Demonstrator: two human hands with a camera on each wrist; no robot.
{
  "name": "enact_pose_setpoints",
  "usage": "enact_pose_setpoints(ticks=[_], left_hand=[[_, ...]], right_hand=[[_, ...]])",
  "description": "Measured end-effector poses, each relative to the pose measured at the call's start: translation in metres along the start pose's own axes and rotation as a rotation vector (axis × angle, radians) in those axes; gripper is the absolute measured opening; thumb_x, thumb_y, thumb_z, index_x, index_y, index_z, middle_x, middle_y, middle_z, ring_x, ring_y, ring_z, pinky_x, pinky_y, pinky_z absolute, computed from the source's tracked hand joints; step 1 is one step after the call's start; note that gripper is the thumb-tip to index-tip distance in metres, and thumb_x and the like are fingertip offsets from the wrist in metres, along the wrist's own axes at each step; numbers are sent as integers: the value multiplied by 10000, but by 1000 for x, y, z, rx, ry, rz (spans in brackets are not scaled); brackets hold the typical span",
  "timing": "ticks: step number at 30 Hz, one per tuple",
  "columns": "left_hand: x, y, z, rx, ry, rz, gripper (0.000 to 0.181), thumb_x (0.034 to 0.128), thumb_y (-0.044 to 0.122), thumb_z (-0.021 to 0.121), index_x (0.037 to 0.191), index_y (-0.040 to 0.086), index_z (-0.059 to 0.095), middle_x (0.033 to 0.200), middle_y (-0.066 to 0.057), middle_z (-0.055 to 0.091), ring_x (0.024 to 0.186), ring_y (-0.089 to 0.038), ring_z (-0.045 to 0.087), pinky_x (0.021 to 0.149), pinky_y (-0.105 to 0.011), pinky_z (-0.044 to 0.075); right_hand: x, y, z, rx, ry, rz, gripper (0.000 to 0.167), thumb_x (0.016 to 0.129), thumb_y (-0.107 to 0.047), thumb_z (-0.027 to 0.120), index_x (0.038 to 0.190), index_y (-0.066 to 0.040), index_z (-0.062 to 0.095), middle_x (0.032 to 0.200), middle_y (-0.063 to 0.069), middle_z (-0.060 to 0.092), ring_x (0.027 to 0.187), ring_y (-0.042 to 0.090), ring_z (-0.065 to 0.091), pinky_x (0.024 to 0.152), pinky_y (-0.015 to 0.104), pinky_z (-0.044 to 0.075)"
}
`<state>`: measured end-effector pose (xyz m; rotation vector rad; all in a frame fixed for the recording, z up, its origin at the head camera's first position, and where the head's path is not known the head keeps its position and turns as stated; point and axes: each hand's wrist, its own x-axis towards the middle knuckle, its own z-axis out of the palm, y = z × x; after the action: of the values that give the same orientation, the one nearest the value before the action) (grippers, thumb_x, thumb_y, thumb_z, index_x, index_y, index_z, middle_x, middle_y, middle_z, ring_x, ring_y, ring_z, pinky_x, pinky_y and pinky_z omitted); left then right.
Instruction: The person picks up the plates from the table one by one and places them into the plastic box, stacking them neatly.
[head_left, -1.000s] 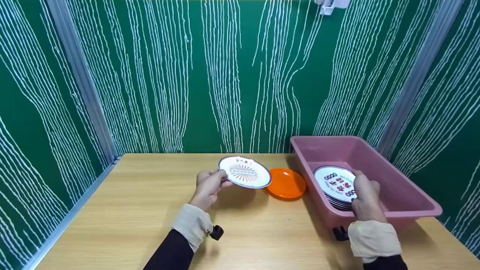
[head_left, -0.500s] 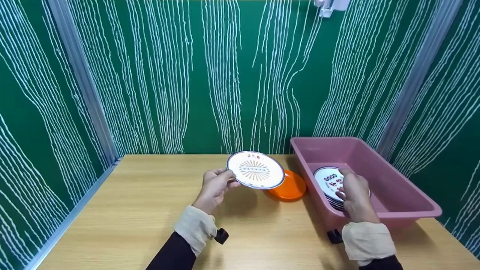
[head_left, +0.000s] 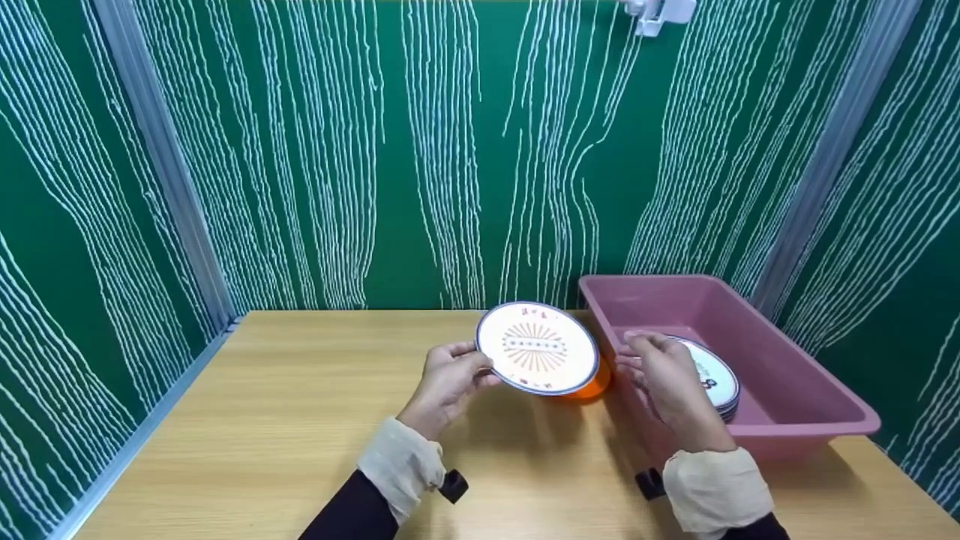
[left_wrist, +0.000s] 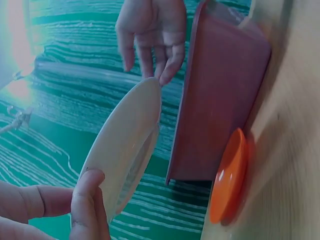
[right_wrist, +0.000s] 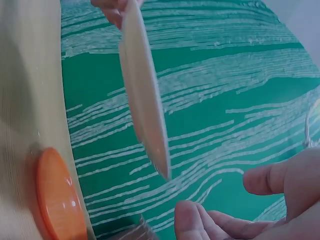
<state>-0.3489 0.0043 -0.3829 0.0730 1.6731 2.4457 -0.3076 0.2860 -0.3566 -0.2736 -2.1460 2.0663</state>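
Observation:
My left hand (head_left: 448, 381) pinches the left edge of a white plate (head_left: 536, 349) with a blue rim and a printed sunburst. The plate is raised above the table and tilted. Its pale underside (left_wrist: 127, 140) shows in the left wrist view. My right hand (head_left: 671, 375) is over the left rim of the pink basin, apart from the plate's right edge; in the right wrist view its fingers and thumb (right_wrist: 265, 180) have nothing between them. Partly covered by this hand, a stack of white plates (head_left: 716, 379) sits inside the basin.
The pink basin (head_left: 795, 429) stands at the right of the wooden table (head_left: 315, 390). An orange plate (head_left: 596, 386) lies left of it, mostly hidden behind the raised plate; it shows more fully in the left wrist view. Green walls enclose the table.
The left hand has carried the white plate to the right, over the orange one. The right hand has moved left from the plate stack to the basin's left rim.

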Motion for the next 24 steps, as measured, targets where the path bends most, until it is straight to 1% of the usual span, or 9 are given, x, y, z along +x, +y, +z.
enact_pose_setpoints(ticks=[2,3,5,7,9,13,17,21,24], left_hand=[[-2,0,3,6,12,-16,388,892,-104,614,1274,-118,548,1070,-240,640,757,-221,673,705,-277,626],[-4,0,5,8,17,-24,386,895,-104,617,1275,-112,549,1077,-238,641,769,-227,677,722,-287,628],[-7,0,7,12,24,-34,378,901,-100,623,1273,-103,556,1091,-234,644,798,-238,687,752,-304,630],[-9,0,10,13,23,-38,367,904,-99,623,1265,-104,559,1101,-235,643,824,-249,692,779,-320,630],[-11,0,12,5,18,-35,354,898,-105,620,1248,-107,565,1086,-228,648,823,-246,693,781,-320,631],[-13,-1,15,-24,6,-24,342,885,-132,606,1226,-120,575,1070,-235,659,807,-244,702,766,-314,634],[-15,-1,18,-50,1,-19,359,879,-150,596,1237,-130,575,1091,-244,660,810,-255,720,769,-320,635],[-16,0,20,-74,-22,-25,383,887,-151,602,1265,-130,545,1101,-250,659,836,-275,726,793,-346,633],[-16,1,21,-87,-45,-30,403,893,-155,604,1284,-125,509,1087,-258,658,845,-277,721,791,-352,635]], right_hand=[[-1,-1,6,-13,-24,16,525,1082,-254,502,1478,66,372,1163,149,570,897,152,631,868,226,583],[-2,-1,9,-22,-39,26,524,1084,-250,497,1483,64,369,1178,151,561,925,164,622,895,241,580],[-3,-1,13,-69,-55,36,538,1084,-268,495,1492,61,371,1213,164,548,971,190,600,885,238,578],[-5,-1,17,-116,-69,46,565,1083,-298,494,1510,46,359,1243,166,530,999,205,573,878,236,573],[-7,0,19,-126,-79,46,576,1083,-297,491,1525,40,340,1247,167,522,993,209,565,870,245,575],[-9,2,24,-58,-96,21,576,1085,-230,475,1544,57,279,1226,184,511,910,179,582,799,237,589],[-9,3,29,18,-113,-3,548,1065,-85,426,1558,64,239,1269,216,490,880,168,589,762,264,596],[-9,3,31,18,-99,-20,552,1036,0,391,1566,44,243,1323,226,455,873,182,577,718,271,582],[-9,3,31,35,-94,-37,552,1020,32,387,1554,56,251,1312,231,445,854,179,587,697,277,584]])
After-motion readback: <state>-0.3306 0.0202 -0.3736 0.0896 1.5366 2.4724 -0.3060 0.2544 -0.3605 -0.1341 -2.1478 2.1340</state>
